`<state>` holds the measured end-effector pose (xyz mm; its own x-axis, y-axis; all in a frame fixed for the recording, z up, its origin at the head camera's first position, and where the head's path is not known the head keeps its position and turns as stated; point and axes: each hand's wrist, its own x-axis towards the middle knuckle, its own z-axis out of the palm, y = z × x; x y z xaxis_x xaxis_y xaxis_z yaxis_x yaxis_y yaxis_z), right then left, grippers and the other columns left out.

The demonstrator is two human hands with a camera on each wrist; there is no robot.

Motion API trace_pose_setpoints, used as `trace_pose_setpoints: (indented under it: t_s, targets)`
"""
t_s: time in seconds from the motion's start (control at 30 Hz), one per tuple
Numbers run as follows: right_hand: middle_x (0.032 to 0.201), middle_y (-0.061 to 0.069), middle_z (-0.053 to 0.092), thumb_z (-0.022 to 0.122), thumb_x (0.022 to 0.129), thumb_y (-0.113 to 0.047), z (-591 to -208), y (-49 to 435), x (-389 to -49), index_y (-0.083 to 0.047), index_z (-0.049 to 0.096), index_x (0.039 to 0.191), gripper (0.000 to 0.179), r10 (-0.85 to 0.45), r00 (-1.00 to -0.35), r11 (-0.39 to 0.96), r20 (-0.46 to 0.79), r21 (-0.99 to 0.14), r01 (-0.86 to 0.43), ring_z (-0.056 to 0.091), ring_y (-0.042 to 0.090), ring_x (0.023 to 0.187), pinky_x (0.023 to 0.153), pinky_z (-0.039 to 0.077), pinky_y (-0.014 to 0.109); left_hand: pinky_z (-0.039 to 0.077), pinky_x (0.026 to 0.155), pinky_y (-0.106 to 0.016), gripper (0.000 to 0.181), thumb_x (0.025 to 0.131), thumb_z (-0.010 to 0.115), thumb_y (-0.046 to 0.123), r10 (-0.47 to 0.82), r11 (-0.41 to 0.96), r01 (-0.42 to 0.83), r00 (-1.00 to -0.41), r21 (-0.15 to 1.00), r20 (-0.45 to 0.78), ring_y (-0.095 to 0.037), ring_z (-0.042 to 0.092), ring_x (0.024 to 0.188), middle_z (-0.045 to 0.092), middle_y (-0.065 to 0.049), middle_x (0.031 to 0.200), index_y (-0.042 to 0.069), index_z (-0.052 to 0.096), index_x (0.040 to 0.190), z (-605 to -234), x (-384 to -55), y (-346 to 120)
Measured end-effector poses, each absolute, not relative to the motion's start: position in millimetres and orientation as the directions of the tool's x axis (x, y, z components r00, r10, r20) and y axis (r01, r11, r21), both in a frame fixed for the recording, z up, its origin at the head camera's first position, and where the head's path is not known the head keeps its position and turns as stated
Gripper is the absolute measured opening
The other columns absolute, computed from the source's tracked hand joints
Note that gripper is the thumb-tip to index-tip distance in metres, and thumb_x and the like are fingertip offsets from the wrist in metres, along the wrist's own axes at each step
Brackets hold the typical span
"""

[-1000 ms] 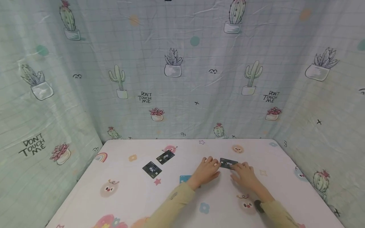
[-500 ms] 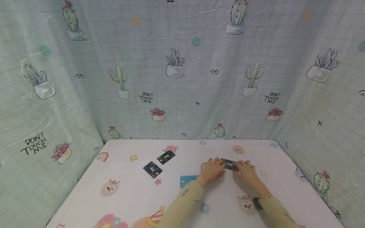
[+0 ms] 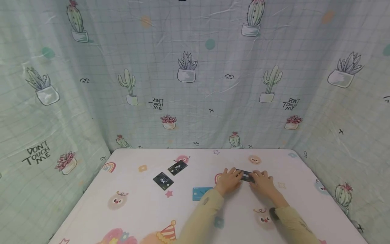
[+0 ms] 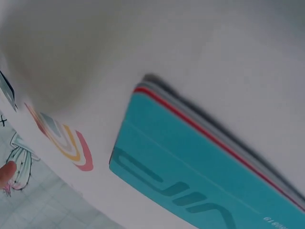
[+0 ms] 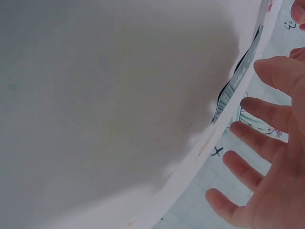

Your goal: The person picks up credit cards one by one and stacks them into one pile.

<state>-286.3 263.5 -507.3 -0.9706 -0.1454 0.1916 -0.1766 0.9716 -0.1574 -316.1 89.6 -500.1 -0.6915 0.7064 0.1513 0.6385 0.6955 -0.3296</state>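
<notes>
"Vip" can be read on the left black card [image 3: 163,181], the middle black card [image 3: 177,167] and the right black card [image 3: 245,176]. The blue card [image 4: 200,162] bears "VIP" and digits, partly cut off. The cactus-patterned curtain [image 3: 195,96] repeats "DON'T TOUCH ME".

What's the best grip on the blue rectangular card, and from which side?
I'd pinch the blue rectangular card across its two long edges near the left end, fingers coming from above and left. It lies flat, so the edges offer the likeliest purchase; the left wrist view shows one long edge standing up visibly. In the head view, the left arm's pale yellow fabric sleeve overlaps the near right corner.
</notes>
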Motion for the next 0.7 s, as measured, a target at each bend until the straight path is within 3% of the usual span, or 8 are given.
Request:
trace_pose_setpoints:
  t_s: [0.4, 0.7]
  targets:
    - [0.127, 0.022, 0.046, 0.056, 0.085, -0.024, -509.0, 267.9, -288.5, -0.003, 0.049, 0.123, 0.044, -0.180, -0.979, 0.976, 0.096, -0.109, -0.190, 0.041, 0.039, 0.104, 0.077, 0.036, 0.057, 0.032, 0.103, -0.039, 0.047, 0.092, 0.041, 0.042, 0.633, 0.760, 0.610, -0.773, -0.223, 0.044, -0.014, 0.032, 0.132, 0.035, 0.011, 0.142, 0.029, 0.034, 0.136, -489.7, -308.1, 90.0]
    - [0.120, 0.019, 0.051, 0.058, 0.083, -0.024, -507.5, 268.0, -287.9, -0.003, 0.052, 0.119, 0.042, -0.208, -0.973, 0.971, 0.101, -0.096, -0.218, 0.043, 0.036, 0.099, 0.076, 0.037, 0.056, 0.030, 0.104, -0.038, 0.052, 0.087, 0.040, 0.051, 0.593, 0.776, 0.580, -0.805, -0.247, -0.026, -0.012, 0.031, 0.132, 0.033, 0.014, 0.142, 0.032, 0.033, 0.136, -495.8, -306.6, 95.8]
